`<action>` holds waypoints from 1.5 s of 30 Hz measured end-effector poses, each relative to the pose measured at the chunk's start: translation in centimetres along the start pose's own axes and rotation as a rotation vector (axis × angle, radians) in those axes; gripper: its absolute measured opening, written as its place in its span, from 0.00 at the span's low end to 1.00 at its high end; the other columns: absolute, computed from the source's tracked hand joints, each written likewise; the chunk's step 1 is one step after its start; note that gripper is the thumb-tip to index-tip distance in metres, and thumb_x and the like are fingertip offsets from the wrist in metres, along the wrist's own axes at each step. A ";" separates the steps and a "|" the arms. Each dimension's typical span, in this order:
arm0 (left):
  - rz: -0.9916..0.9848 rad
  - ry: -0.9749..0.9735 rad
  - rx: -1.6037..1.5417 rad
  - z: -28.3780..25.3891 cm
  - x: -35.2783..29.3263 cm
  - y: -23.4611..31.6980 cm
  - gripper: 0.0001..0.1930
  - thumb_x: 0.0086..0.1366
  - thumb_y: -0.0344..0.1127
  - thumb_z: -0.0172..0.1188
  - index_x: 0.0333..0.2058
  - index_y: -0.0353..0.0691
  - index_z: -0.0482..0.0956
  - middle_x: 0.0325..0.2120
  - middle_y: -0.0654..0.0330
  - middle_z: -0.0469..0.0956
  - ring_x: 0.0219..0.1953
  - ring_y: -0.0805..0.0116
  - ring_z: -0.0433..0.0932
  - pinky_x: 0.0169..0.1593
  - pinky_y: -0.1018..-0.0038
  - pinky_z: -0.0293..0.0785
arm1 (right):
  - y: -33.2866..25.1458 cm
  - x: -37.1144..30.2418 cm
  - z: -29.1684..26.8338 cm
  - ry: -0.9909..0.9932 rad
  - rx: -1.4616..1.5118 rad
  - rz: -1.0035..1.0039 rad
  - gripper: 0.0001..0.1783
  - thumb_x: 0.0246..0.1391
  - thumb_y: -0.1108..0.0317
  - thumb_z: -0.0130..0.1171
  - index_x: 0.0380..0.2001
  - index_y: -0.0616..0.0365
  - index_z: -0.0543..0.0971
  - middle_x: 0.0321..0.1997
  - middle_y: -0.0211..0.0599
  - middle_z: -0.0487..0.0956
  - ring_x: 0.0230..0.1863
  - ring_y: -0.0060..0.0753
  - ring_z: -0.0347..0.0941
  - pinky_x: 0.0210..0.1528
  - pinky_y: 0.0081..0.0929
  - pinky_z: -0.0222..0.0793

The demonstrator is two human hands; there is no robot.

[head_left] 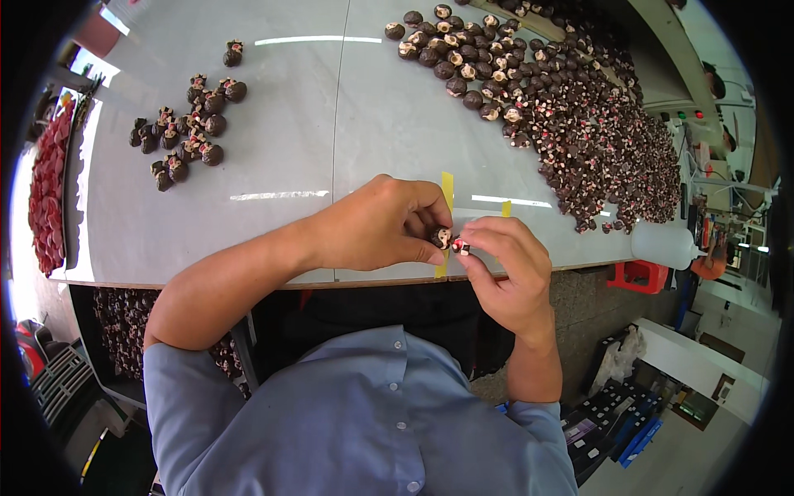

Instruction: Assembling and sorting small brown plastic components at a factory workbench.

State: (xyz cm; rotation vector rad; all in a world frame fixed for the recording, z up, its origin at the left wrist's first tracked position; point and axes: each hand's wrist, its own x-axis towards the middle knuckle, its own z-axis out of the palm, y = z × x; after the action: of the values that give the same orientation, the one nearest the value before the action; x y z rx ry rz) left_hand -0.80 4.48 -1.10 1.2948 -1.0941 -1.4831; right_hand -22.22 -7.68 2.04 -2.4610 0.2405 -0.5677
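Observation:
Near the table's front edge, my left hand (385, 223) pinches a dark brown round piece with a cream-coloured patch (442, 238) between thumb and fingers. Facing it, my right hand (514, 277) grips a small red, white and dark figure part (461, 246) with thumb and forefinger. The two pieces are very close; I cannot tell whether they touch. Yellow tape strips (447, 188) lie on the table beside my hands. At the far left sits a loose group of joined brown figures (192, 124), round bodies with small coloured tops.
On the grey table (281, 157), brown round pieces (471, 70) spread at the far right beside a big heap of small figure parts (595, 145). A white bottle (664, 245) and a red stool (638, 276) are at right. Red pieces (50, 190) fill a tray at left.

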 end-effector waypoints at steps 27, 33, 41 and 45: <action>0.441 0.847 1.053 -4.1 0.2 -0.4 0.23 0.41 0.40 0.82 0.22 0.41 0.71 0.19 0.60 0.75 0.21 0.55 0.76 0.26 0.61 0.69 | 8.4 -4.4 -4.7 0.442 -0.607 0.332 0.09 0.61 0.77 0.67 0.44 0.61 0.84 0.34 0.38 0.82 0.33 0.33 0.79 0.37 0.31 0.74; -0.063 1.057 1.409 -9.4 -4.5 0.8 0.24 0.51 0.50 0.82 0.27 0.38 0.78 0.26 0.58 0.80 0.28 0.55 0.80 0.34 0.59 0.74 | 9.5 -3.0 -4.3 0.390 -0.726 0.380 0.14 0.54 0.70 0.73 0.44 0.56 0.83 0.39 0.38 0.80 0.41 0.47 0.79 0.43 0.43 0.75; 0.061 1.043 1.511 -7.8 -2.9 1.7 0.32 0.58 0.51 0.78 0.55 0.39 0.80 0.43 0.55 0.79 0.45 0.53 0.80 0.45 0.58 0.77 | 9.3 -3.1 -3.7 0.384 -0.628 0.265 0.15 0.52 0.74 0.73 0.43 0.56 0.82 0.46 0.37 0.81 0.49 0.49 0.77 0.50 0.43 0.75; 0.451 0.794 1.356 -4.4 5.5 2.8 0.24 0.56 0.37 0.76 0.51 0.44 0.80 0.44 0.58 0.79 0.47 0.55 0.81 0.45 0.59 0.78 | 9.0 -3.7 -3.1 0.345 -0.588 0.240 0.15 0.51 0.77 0.72 0.44 0.57 0.82 0.47 0.38 0.83 0.50 0.49 0.78 0.51 0.43 0.75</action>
State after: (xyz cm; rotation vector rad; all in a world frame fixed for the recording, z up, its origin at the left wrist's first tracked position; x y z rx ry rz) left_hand 3.25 -1.87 -0.10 2.0032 -1.6614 0.3499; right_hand -27.29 -15.42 -2.22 -2.8052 0.9451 -0.9154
